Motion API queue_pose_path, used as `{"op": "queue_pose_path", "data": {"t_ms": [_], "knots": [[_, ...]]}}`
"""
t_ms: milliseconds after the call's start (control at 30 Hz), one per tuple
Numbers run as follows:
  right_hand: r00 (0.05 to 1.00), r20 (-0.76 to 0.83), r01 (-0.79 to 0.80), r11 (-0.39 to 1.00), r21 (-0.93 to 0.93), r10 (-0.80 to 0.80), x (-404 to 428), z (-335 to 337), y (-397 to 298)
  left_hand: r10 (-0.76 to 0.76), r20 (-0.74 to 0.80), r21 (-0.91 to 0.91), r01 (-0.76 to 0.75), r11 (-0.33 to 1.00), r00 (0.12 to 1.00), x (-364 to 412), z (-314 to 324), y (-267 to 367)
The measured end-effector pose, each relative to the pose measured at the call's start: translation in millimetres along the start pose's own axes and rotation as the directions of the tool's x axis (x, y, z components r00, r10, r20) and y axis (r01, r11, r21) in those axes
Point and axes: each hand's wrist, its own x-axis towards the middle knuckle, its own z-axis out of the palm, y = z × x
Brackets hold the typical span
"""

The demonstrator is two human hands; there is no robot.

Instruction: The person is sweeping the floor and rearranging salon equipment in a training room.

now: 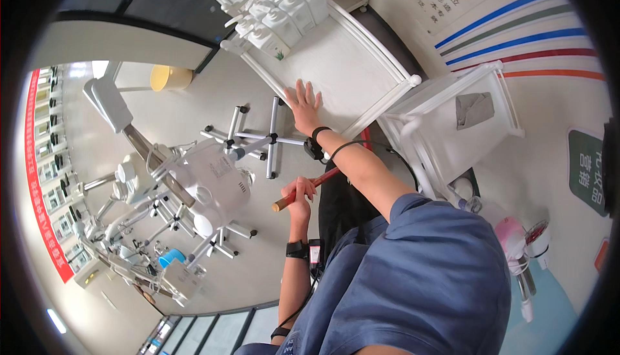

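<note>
My left hand (300,195) is closed around a red pole (327,177) with a bare wooden end, which sticks out past my fingers. The pole runs back behind my right forearm, so its far end is hidden. My right hand (305,109) lies with fingers spread on the near corner of a white trolley (356,64), holding nothing. Several white pump bottles (286,16) stand together at the trolley's far end. Both wrists wear black straps, and cables run along my arms.
A second white trolley (431,127) with a folded grey cloth (474,110) stands to the right. White salon machines (213,180) on wheeled stands (272,138) crowd the left. A yellow bin (169,78) stands on the floor. Striped wall (513,21) lies beyond the trolleys.
</note>
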Motion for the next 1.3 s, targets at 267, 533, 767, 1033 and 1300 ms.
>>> {"op": "queue_pose_path", "data": {"t_ms": [267,533,767,1033,1300], "knots": [[1.0,0.007,0.029,0.999,-0.019,-0.029,10.3,18.2,-13.9,0.01,-0.05,-0.009,-0.011,1.0,0.999,-20.8,-2.9,-3.4],[0.993,0.112,0.047,0.998,-0.031,-0.043,12.1,25.7,-48.3,-0.101,-0.101,-0.01,0.1,0.995,0.99,-42.2,-18.3,-13.3],[0.971,0.235,0.067,0.995,-0.076,-0.047,29.7,39.2,-62.1,-0.092,-0.115,-0.096,0.081,0.992,0.989,-45.6,-39.4,-16.0],[0.74,0.56,0.081,0.876,0.476,-0.373,46.2,7.9,-62.9,-0.077,-0.173,0.213,0.114,0.97,0.982,-33.4,-68.4,-16.7],[0.527,0.517,0.015,0.615,0.788,-0.675,-138.0,-62.5,-98.8,0.05,-0.38,0.394,0.113,0.912,0.924,-1.2,-102.9,-64.1]]}}
